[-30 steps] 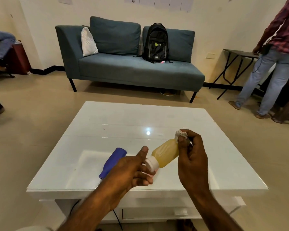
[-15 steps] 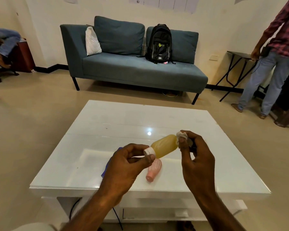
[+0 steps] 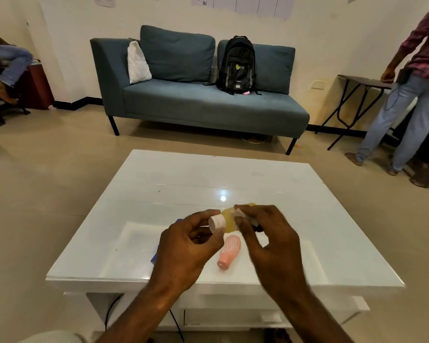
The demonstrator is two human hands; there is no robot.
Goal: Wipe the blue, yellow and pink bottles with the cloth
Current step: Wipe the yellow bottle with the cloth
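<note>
My left hand (image 3: 186, 246) pinches the white cap end of the yellow bottle (image 3: 228, 220), held on its side above the white table (image 3: 183, 184). My right hand (image 3: 265, 236) presses a small white cloth (image 3: 239, 214) against the bottle's body, near its middle, and covers most of it. The pink ribbed bottle (image 3: 229, 251) lies on the table just below, between my hands. Only slivers of the blue bottle (image 3: 154, 257) show behind my left hand.
A blue sofa (image 3: 201, 105) with a black backpack (image 3: 237, 65) stands beyond the table. A person in jeans (image 3: 406, 95) stands at the right by a small folding table (image 3: 364, 81). Another person (image 3: 5, 65) sits at the far left.
My right hand slid the cloth from the bottle's base toward the cap, and my left hand turned its grip on the cap. The pink bottle came into sight below.
</note>
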